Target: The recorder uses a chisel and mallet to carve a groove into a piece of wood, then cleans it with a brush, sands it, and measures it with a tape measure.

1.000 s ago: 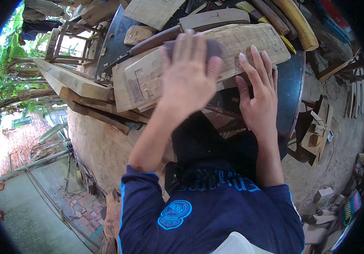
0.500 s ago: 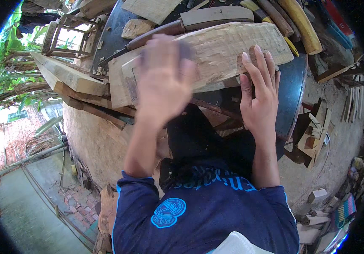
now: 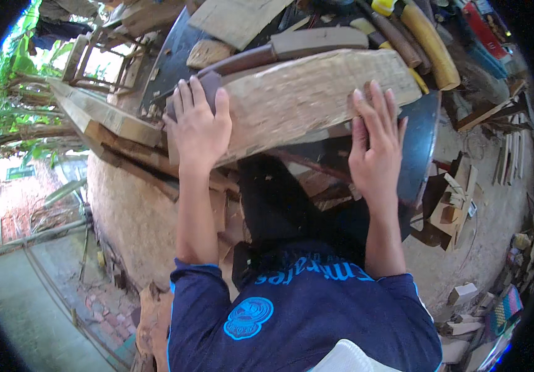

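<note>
A long, pale wooden board (image 3: 304,96) with a rough-cut surface lies across the dark round table (image 3: 425,155). My left hand (image 3: 200,133) presses a dark sheet that looks like sandpaper (image 3: 212,85) onto the board's left end, fingers over it and thumb apart. On the right part of the board, my right hand (image 3: 378,139) rests with its fingers stretched out over the top and its thumb by the near edge. Just behind the board lies a broad knife (image 3: 319,42) with a brown handle. The board's left end is mostly hidden under my left hand.
Behind the knife are a small wood block (image 3: 210,54) and a flat plank (image 3: 242,22). A yellowish wooden handle (image 3: 433,53) lies at the back right, beside brown handles. Heavy timbers (image 3: 115,115) stand at the left. A wooden frame (image 3: 456,201) sits on the floor at right.
My left hand, blurred earlier, has slid left and toward me with the dark sheet, to the board's left end. My right hand stays on the board. The whole view has shifted slightly.
</note>
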Tool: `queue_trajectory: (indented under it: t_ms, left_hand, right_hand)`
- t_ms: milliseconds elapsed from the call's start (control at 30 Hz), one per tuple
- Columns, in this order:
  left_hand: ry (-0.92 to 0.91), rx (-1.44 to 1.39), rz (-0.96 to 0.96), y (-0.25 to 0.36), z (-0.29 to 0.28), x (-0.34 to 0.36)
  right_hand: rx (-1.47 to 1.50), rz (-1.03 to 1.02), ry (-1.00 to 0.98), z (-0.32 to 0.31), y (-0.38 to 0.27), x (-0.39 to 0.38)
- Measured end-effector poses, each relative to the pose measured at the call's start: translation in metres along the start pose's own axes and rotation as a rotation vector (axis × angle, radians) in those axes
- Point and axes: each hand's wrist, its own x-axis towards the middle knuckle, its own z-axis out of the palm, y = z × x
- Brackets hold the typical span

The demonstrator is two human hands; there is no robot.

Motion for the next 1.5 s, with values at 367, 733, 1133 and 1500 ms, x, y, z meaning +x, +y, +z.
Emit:
queue_trajectory:
  t_ms: [367,733,1133,1500]
  left_hand:
    - [-0.021,-0.852,0.332,0.06,-0.01,-0.038]
    - [0.338,-0.969,-0.286,-0.005,-0.014,-0.08]
    - [0.305,-0.301,0.462,-0.049,-0.001,-0.084]
    - [0.583,-0.435,0.558,-0.022,-0.01,-0.106]
  right_hand:
    - [0.024,0.091,-0.04,-0.008,-0.004,-0.001]
    - [0.218,-0.387,-0.162,-0.011,-0.066,0.006]
    - [-0.059,-0.362,-0.102,0.002,-0.053,-0.004]
    - [0.232,-0.629,-0.237,-0.043,-0.082,-0.027]
